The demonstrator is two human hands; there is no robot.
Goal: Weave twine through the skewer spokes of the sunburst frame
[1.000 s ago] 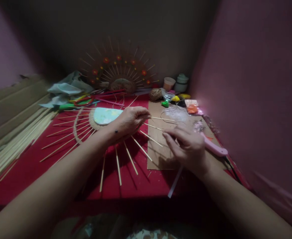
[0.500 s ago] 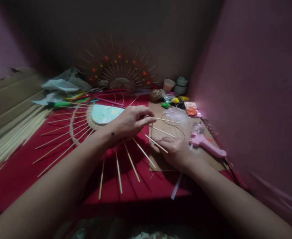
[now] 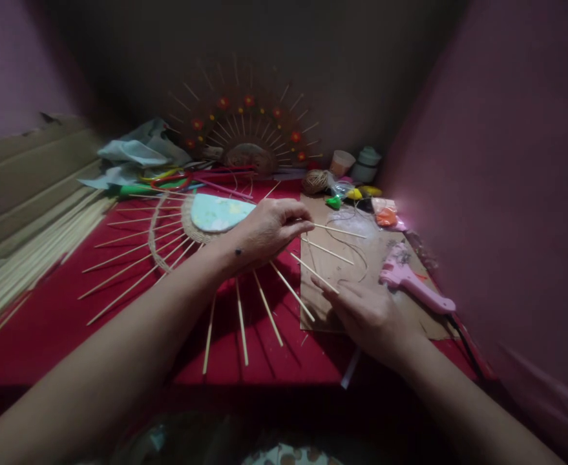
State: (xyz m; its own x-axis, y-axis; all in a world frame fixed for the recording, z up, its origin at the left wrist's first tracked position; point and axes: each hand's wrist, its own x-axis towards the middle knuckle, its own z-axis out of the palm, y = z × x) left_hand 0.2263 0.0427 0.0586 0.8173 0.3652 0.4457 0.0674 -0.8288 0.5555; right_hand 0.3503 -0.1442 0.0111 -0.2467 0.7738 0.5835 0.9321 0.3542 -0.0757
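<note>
A half-round frame of bamboo sticks (image 3: pixel 119 257) fans out from a light-blue half-disc (image 3: pixel 220 213) edged with woven twine. My left hand (image 3: pixel 278 226) reaches over the right part of the fan, thumb and fingertips pinched at a stick (image 3: pixel 339 230). Thin brown twine (image 3: pixel 361 255) loops from near these fingertips down to my right hand (image 3: pixel 368 313). The right fingers are drawn together on the twine, beside the tip of a lower stick (image 3: pixel 313 271); their grip is partly hidden. A woven twine band (image 3: pixel 152 236) crosses the sticks on the left.
A pink glue gun (image 3: pixel 417 284) lies on a cardboard sheet (image 3: pixel 439 323) at right. Behind are a twine ball (image 3: pixel 316 181), a cup (image 3: pixel 342 163) and a flowered stick fan (image 3: pixel 249 116). Loose sticks (image 3: pixel 36 252) lie on the red cloth (image 3: pixel 143 355) at left.
My right hand has moved a little right and down, away from my left hand. The left hand keeps its pinch by the stick. The whole view has shifted slightly.
</note>
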